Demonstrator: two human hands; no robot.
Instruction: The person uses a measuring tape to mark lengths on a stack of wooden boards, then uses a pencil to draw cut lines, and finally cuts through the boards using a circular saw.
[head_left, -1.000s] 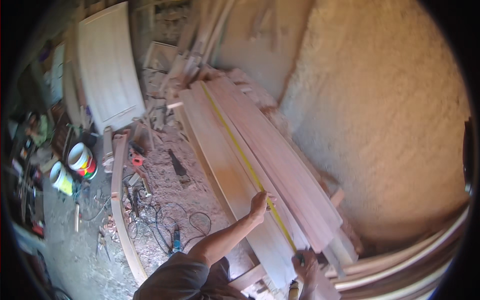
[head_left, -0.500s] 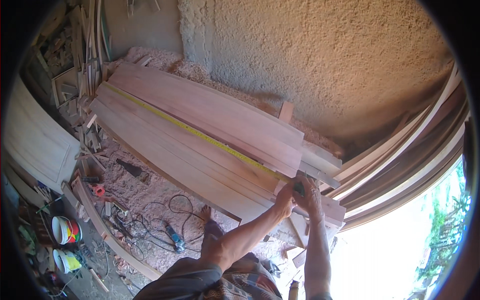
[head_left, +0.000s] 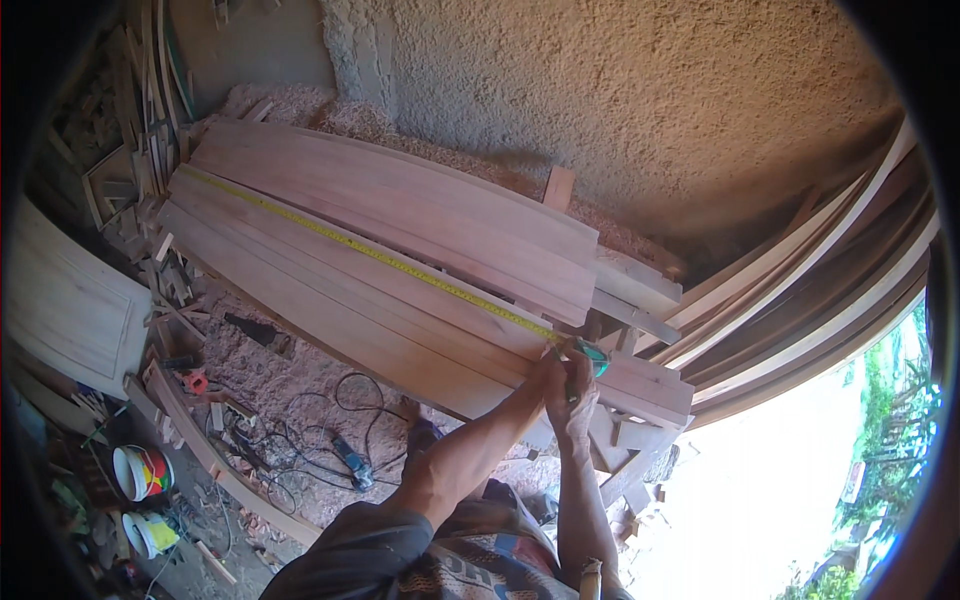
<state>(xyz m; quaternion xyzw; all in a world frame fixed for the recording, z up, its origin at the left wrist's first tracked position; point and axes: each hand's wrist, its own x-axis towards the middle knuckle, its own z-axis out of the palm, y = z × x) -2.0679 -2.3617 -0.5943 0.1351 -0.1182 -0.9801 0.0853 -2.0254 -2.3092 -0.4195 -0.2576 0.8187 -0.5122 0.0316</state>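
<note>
A yellow tape measure blade (head_left: 360,248) stretches along the wooden planks, from their far left end to my hands. Its green case (head_left: 592,354) is at the near right end, just past the edge of the pinkish board. My left hand (head_left: 546,374) is closed at the blade where it meets the case; its fingertips are partly hidden. Right beside it, my right hand (head_left: 574,392) is closed around the lower side of the case, with fingers bent. Under the tape lies a long pale plank (head_left: 350,300), with a wide pinkish board (head_left: 400,195) behind it.
Wood shavings cover the floor around a blue power tool (head_left: 352,464) with black cords and a handsaw (head_left: 252,330). Two paint buckets (head_left: 140,474) stand at lower left. Long curved boards (head_left: 800,290) lean at right. A rough wall (head_left: 620,90) rises behind.
Both my hands and the tape case have shifted slightly left and up in the view. More of the green case now shows beyond my fingers. The whole scene has moved a little left.
</note>
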